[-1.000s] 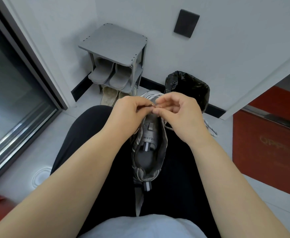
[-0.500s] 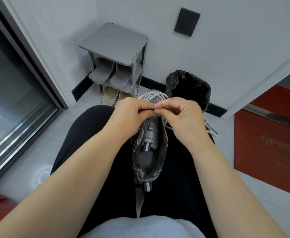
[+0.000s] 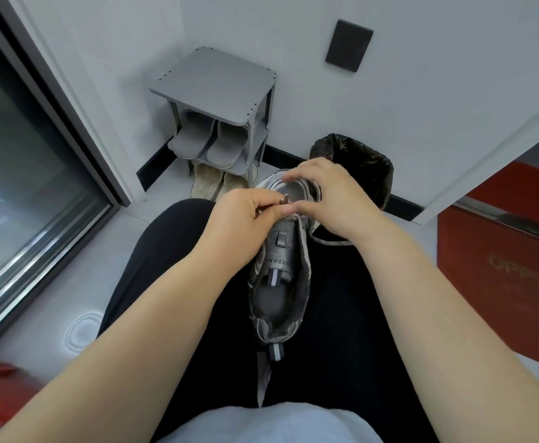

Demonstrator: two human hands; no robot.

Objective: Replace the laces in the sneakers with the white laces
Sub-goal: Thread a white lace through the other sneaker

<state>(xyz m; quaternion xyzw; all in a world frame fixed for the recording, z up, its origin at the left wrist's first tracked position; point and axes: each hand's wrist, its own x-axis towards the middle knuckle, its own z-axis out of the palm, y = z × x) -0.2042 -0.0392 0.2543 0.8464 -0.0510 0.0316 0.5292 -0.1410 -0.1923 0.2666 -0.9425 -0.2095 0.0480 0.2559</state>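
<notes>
Both hands had parted from their shared pinch: the left hand (image 3: 249,214) kept pinching the limp lace (image 3: 303,227) by its stiff tip, probably the surest hold; the light sneaker (image 3: 281,273) lay on the lap between; the right hand (image 3: 332,199) had reached forward, fingers curled over the soft toe.

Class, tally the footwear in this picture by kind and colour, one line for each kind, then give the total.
Grey sneaker, on the lap: 1
Grey slippers, on the rack shelf: 2
Beige slippers, on the floor under the rack: 2
Total: 5
</notes>
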